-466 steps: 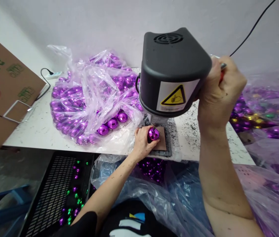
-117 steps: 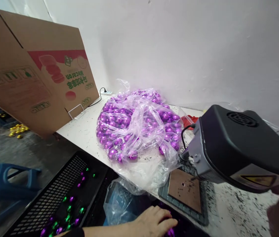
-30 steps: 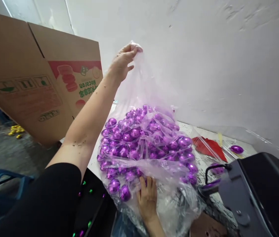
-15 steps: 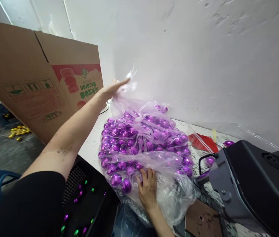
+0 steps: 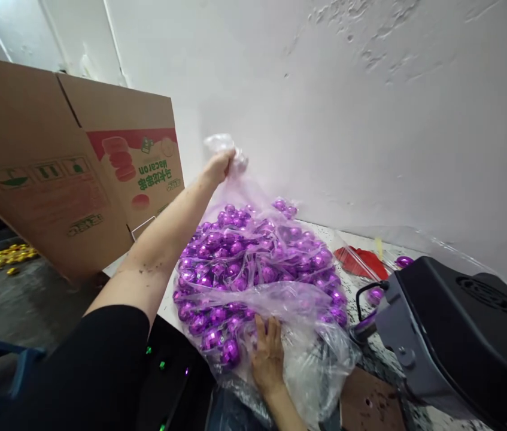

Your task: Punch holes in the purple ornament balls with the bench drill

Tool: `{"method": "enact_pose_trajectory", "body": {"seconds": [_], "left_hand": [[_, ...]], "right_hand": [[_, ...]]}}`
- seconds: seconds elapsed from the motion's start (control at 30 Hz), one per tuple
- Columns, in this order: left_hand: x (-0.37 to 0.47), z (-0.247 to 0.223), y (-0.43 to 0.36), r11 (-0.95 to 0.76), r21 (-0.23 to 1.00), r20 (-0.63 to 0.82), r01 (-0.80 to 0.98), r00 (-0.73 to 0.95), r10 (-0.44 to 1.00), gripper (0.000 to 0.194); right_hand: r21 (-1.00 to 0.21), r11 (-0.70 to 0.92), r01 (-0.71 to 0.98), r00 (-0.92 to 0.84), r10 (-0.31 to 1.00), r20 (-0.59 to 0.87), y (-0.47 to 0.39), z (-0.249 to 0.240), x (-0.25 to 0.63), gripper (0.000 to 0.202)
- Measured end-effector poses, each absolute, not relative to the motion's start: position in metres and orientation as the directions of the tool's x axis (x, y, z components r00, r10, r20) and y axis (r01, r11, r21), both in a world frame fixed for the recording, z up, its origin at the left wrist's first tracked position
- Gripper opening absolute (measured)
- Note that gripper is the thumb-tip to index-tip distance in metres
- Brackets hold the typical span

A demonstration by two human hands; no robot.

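Observation:
A large clear plastic bag point(image 5: 275, 296) full of shiny purple balls point(image 5: 230, 281) lies on the white table. My left hand point(image 5: 223, 164) is raised at the bag's far end, its fingers closed round the gathered plastic, which stretches up from the balls. Near the bag's close edge, my right hand point(image 5: 267, 353) rests on the plastic beside the nearest balls, palm down with its fingers spread.
At the left stands a big cardboard box point(image 5: 136, 173). A black and grey machine point(image 5: 451, 335) is at the right, with red material point(image 5: 361, 262) behind it. A brown plate point(image 5: 370, 401) lies by the machine. Yellow balls point(image 5: 13, 256) are on the floor. A wall rises behind the table.
My left hand has closed on the bag's plastic and moved slightly right, pulling it up. My right hand stays at the near edge. The camera view has shifted a little.

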State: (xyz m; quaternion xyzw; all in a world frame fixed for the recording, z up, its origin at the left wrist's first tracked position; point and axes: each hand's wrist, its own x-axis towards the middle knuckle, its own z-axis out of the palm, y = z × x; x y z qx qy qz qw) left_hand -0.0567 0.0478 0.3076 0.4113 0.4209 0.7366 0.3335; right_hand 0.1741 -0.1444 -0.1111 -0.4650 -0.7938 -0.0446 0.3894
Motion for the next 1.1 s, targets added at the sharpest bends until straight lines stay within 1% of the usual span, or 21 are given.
{"method": "enact_pose_trajectory", "body": {"seconds": [0.03,0.07,0.13,0.23,0.33,0.4,0.5,0.53,0.6,0.67,0.73,0.77,0.83,0.9,0.93,0.97,1.0,1.1], "left_hand": [[-0.049,0.33,0.052,-0.414,0.896,0.324,-0.159,-0.401,0.857,0.025],[-0.041,0.352,0.054,-0.453,0.876,0.369,-0.165,-0.374,0.851,0.027],[-0.024,0.387,0.053,-0.552,0.823,0.505,-0.135,-0.272,0.82,0.025],[-0.004,0.413,0.048,-0.619,0.781,0.592,-0.078,-0.222,0.775,0.024],[-0.001,0.413,0.043,-0.59,0.808,0.574,0.003,-0.235,0.785,0.022],[-0.01,0.406,0.039,-0.57,0.822,0.551,0.001,-0.258,0.794,0.023],[-0.037,0.393,0.03,-0.551,0.834,0.519,-0.012,-0.317,0.794,0.031],[-0.047,0.389,0.026,-0.518,0.855,0.491,0.013,-0.34,0.802,0.034],[-0.068,0.376,0.019,-0.4,0.91,0.41,0.108,-0.382,0.829,0.038],[-0.087,0.359,0.011,-0.253,0.946,0.315,0.201,-0.397,0.862,0.037],[-0.105,0.336,-0.001,-0.146,0.962,0.225,0.232,-0.366,0.903,0.031],[-0.114,0.321,-0.009,-0.114,0.966,0.189,0.23,-0.334,0.924,0.029],[-0.13,0.284,-0.032,-0.076,0.975,0.132,0.209,-0.268,0.954,0.03],[-0.142,0.237,-0.062,-0.018,0.985,0.065,0.174,-0.273,0.96,0.032],[-0.145,0.212,-0.078,0.056,0.987,0.003,0.15,-0.363,0.932,0.032],[-0.146,0.185,-0.094,0.121,0.983,-0.039,0.136,-0.493,0.869,0.033],[-0.144,0.159,-0.109,0.157,0.979,-0.054,0.131,-0.574,0.817,0.036],[-0.129,0.09,-0.138,0.191,0.976,-0.065,0.105,-0.694,0.717,0.054]], "right_hand": [[-0.285,0.556,0.781,-0.264,0.708,0.655,-0.144,-0.112,0.174,0.043],[-0.28,0.548,0.788,-0.264,0.712,0.65,-0.144,-0.113,0.173,0.042],[-0.278,0.536,0.797,-0.264,0.724,0.637,-0.145,-0.112,0.173,0.041],[-0.294,0.523,0.801,-0.262,0.746,0.613,-0.148,-0.109,0.173,0.04],[-0.326,0.519,0.791,-0.262,0.767,0.585,-0.151,-0.103,0.174,0.037],[-0.354,0.519,0.778,-0.264,0.782,0.565,-0.153,-0.096,0.175,0.036],[-0.413,0.52,0.747,-0.266,0.804,0.531,-0.151,-0.083,0.176,0.037],[-0.437,0.521,0.734,-0.267,0.812,0.52,-0.148,-0.078,0.176,0.038],[-0.483,0.523,0.702,-0.269,0.823,0.501,-0.143,-0.069,0.176,0.039],[-0.52,0.53,0.669,-0.274,0.827,0.491,-0.136,-0.061,0.175,0.038],[-0.549,0.538,0.64,-0.273,0.827,0.492,-0.131,-0.051,0.175,0.036],[-0.56,0.542,0.627,-0.27,0.825,0.496,-0.128,-0.046,0.176,0.034],[-0.58,0.552,0.599,-0.258,0.819,0.513,-0.125,-0.035,0.179,0.032],[-0.597,0.566,0.568,-0.241,0.808,0.537,-0.122,-0.023,0.182,0.034],[-0.604,0.574,0.553,-0.232,0.802,0.551,-0.12,-0.018,0.184,0.037],[-0.609,0.583,0.538,-0.224,0.795,0.564,-0.118,-0.012,0.185,0.04],[-0.611,0.593,0.525,-0.217,0.787,0.577,-0.117,-0.007,0.186,0.043],[-0.604,0.622,0.498,-0.216,0.764,0.609,-0.112,0.01,0.187,0.047]]}}
